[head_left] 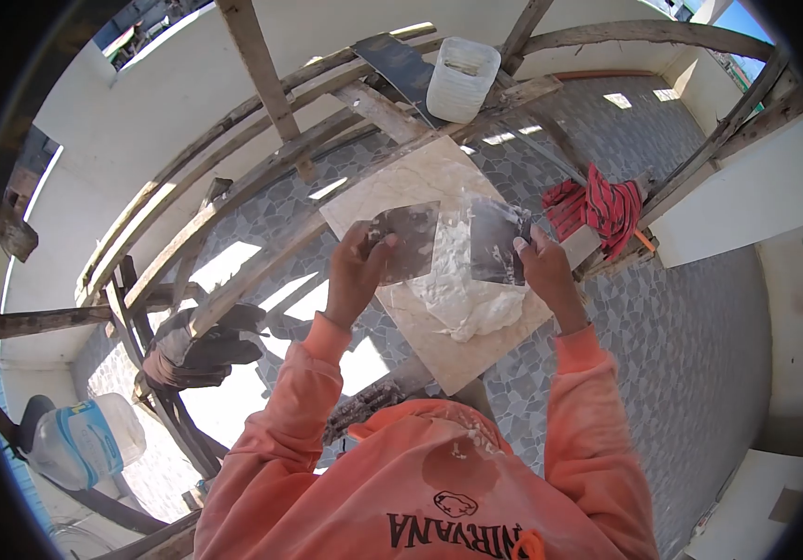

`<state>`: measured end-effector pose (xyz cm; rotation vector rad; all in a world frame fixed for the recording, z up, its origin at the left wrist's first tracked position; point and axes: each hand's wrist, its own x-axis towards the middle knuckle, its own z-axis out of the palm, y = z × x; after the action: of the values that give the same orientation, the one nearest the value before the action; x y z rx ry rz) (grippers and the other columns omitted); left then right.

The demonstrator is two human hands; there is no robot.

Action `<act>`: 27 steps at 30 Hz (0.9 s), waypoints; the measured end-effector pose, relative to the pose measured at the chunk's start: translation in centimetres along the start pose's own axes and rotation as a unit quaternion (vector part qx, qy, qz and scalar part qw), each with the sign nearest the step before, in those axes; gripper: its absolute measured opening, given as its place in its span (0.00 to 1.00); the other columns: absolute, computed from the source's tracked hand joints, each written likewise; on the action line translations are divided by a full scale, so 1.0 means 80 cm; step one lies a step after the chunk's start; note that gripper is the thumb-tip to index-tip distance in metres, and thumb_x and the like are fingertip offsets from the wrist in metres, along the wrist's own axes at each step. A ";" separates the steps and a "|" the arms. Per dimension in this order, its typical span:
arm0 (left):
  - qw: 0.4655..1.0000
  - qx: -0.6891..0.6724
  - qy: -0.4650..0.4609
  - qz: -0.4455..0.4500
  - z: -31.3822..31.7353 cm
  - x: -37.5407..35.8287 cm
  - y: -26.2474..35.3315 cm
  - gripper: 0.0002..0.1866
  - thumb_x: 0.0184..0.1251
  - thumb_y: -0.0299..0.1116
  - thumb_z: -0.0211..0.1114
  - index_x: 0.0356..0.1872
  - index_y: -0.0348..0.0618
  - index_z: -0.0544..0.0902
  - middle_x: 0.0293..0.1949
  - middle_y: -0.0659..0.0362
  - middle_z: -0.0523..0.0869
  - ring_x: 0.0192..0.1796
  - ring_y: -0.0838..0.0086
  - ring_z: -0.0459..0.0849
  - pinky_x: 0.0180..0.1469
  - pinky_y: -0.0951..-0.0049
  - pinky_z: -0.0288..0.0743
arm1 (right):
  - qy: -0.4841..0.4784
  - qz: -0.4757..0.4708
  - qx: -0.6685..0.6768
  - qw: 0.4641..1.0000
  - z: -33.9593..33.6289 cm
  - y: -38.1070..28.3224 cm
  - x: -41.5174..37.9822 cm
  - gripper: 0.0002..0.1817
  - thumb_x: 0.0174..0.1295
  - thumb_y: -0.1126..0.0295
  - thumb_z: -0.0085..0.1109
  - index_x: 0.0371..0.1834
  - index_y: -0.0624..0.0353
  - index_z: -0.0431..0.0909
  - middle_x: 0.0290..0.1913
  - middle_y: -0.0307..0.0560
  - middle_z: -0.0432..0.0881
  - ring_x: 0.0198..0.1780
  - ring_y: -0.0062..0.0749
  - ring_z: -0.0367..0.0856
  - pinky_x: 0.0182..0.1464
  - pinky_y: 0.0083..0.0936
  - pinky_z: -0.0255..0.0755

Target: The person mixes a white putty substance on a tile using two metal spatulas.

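My left hand (357, 277) grips a flat, dark putty scraper (411, 245) by its outer edge, thumb on top. In my right hand (551, 273) is a second putty scraper (495, 245), smeared white near its top. The two blades face each other across a heap of wet white putty (476, 310), with a gap between them. This putty is spread over the middle and lower part of a square beige marbled tile (420, 173), which lies turned cornerwise in front of me. The blades hide part of the putty.
Wooden scaffold beams (233, 196) surround the tile, above a stone-patterned floor (663, 327). A white plastic tub (462, 82) and a dark board (397, 73) sit beyond it. To the right hangs a red striped cloth (612, 210); to the left, dark cloth (196, 350) and a large plastic bottle (89, 439).
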<state>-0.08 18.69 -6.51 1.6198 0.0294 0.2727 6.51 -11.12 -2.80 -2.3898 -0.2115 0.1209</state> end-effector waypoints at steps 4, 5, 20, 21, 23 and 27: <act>0.993 0.005 0.082 -0.088 0.005 0.010 -0.030 0.15 0.76 0.36 0.60 0.51 0.34 0.78 0.32 0.60 0.81 0.34 0.82 0.75 0.37 0.78 0.70 | 0.013 0.037 0.402 0.915 0.016 0.013 0.004 0.17 0.73 0.68 0.52 0.57 0.69 0.78 0.49 0.47 0.85 0.47 0.34 0.84 0.55 0.27 0.75; 0.991 0.003 0.090 -0.103 0.009 0.010 -0.047 0.15 0.76 0.37 0.59 0.51 0.34 0.78 0.32 0.60 0.82 0.34 0.82 0.75 0.37 0.78 0.70 | 0.005 0.064 0.436 0.898 0.016 0.018 0.003 0.17 0.73 0.68 0.53 0.57 0.68 0.78 0.48 0.44 0.84 0.46 0.30 0.83 0.53 0.26 0.76; 0.824 -0.343 -0.100 -0.441 0.092 -0.027 -0.016 0.14 0.75 0.34 0.60 0.45 0.29 0.81 0.34 0.55 0.87 0.30 0.74 0.88 0.35 0.73 0.85 | -0.020 0.271 0.473 0.838 0.052 0.010 -0.003 0.22 0.72 0.52 0.57 0.50 0.63 0.81 0.38 0.44 0.83 0.37 0.32 0.84 0.33 0.35 0.77; 0.821 -0.346 -0.101 -0.442 0.095 -0.025 -0.007 0.14 0.75 0.34 0.60 0.45 0.28 0.81 0.34 0.55 0.87 0.30 0.74 0.88 0.34 0.73 0.85 | -0.024 0.281 0.461 0.841 0.052 0.005 -0.006 0.22 0.72 0.52 0.57 0.49 0.64 0.81 0.38 0.45 0.83 0.37 0.31 0.84 0.33 0.34 0.77; 0.826 -0.342 -0.105 -0.436 0.095 -0.021 -0.003 0.14 0.75 0.34 0.60 0.45 0.27 0.81 0.35 0.55 0.87 0.30 0.74 0.88 0.34 0.73 0.85 | -0.028 0.293 0.441 0.848 0.052 -0.005 -0.012 0.21 0.71 0.53 0.58 0.47 0.65 0.81 0.37 0.44 0.83 0.36 0.30 0.84 0.33 0.31 0.76; 0.837 -0.331 -0.114 -0.421 0.090 -0.013 -0.017 0.14 0.76 0.32 0.58 0.48 0.26 0.80 0.38 0.53 0.87 0.33 0.70 0.88 0.35 0.69 0.86 | -0.044 0.287 0.449 0.845 0.053 -0.012 -0.031 0.20 0.70 0.57 0.60 0.45 0.68 0.82 0.36 0.43 0.84 0.34 0.26 0.83 0.34 0.26 0.76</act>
<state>0.50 11.51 -8.30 0.8119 0.4132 -0.5517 3.30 -8.04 -5.19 -1.4303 0.4488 0.4908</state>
